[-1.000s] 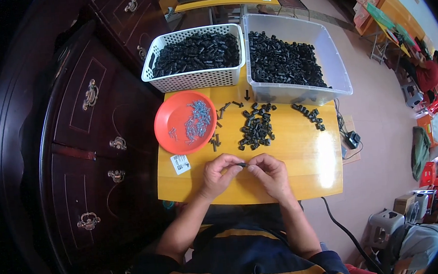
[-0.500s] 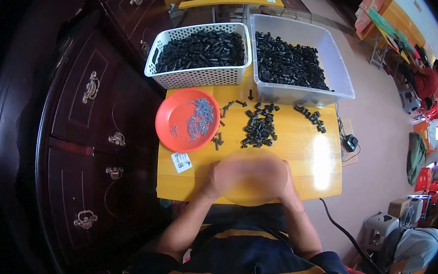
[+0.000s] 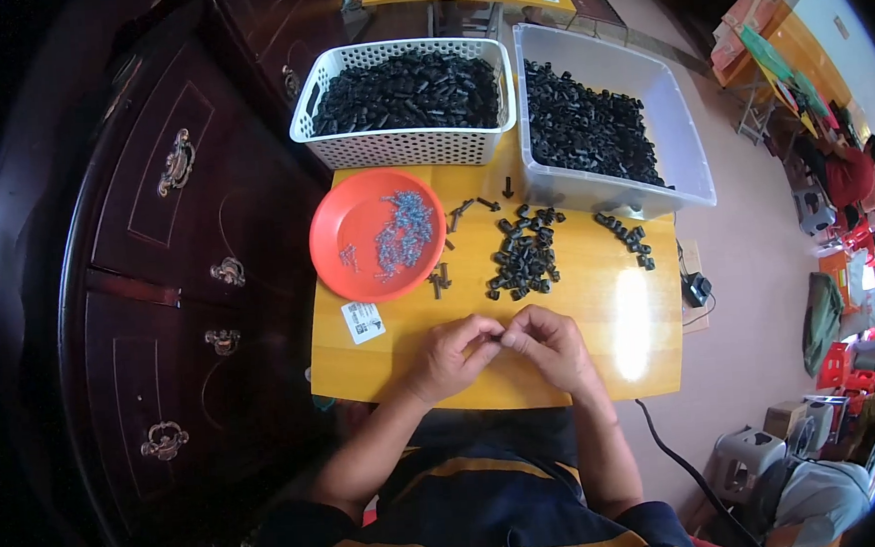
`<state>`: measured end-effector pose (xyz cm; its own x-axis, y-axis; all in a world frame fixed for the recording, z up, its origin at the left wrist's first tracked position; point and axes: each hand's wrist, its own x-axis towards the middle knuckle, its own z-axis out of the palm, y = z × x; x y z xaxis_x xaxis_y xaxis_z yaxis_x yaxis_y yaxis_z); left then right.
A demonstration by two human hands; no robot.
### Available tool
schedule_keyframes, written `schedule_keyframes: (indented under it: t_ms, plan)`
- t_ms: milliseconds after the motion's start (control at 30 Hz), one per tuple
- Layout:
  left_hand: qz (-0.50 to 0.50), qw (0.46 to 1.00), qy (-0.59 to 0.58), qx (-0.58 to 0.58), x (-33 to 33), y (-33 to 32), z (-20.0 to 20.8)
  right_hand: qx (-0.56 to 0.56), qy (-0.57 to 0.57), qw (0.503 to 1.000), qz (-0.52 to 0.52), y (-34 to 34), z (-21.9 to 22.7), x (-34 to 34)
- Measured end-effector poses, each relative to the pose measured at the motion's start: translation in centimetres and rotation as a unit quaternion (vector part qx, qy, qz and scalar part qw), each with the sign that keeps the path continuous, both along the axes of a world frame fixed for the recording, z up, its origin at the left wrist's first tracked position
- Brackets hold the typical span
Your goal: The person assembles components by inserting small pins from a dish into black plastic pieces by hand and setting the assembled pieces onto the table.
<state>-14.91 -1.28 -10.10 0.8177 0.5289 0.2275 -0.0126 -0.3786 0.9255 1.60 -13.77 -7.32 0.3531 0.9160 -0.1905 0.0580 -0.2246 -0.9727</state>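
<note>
My left hand (image 3: 455, 358) and my right hand (image 3: 552, 345) meet fingertip to fingertip over the near edge of the yellow table (image 3: 620, 302), pinching a small black part (image 3: 499, 339) between them. Just beyond them lies a pile of small black plastic parts (image 3: 524, 253). To its left is an orange round dish (image 3: 349, 224) holding small silvery screws (image 3: 402, 233). A few loose black pieces (image 3: 440, 278) lie beside the dish.
At the far edge stand a white perforated basket (image 3: 405, 147) and a clear plastic bin (image 3: 680, 148), both full of black parts. A smaller group of black parts (image 3: 632, 240) lies at right. A white label (image 3: 363, 321) lies near the left edge. A dark wooden cabinet (image 3: 176, 249) is at left.
The hands stay together at the table's near edge, working on the small part. The view has shifted slightly; nothing on the table has moved.
</note>
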Motion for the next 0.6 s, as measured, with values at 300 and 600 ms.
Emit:
schedule_keyframes:
  t_ms: [300,600]
  plan:
    - [0.002,0.976,-0.105,-0.189,-0.3,0.3,-1.3,0.068,-0.369,0.922,-0.088,3.7,-2.2,-0.6]
    - [0.013,0.949,-0.134,-0.284,-0.4,0.4,-1.3,0.051,-0.453,0.887,-0.073,4.1,-3.0,-0.6]
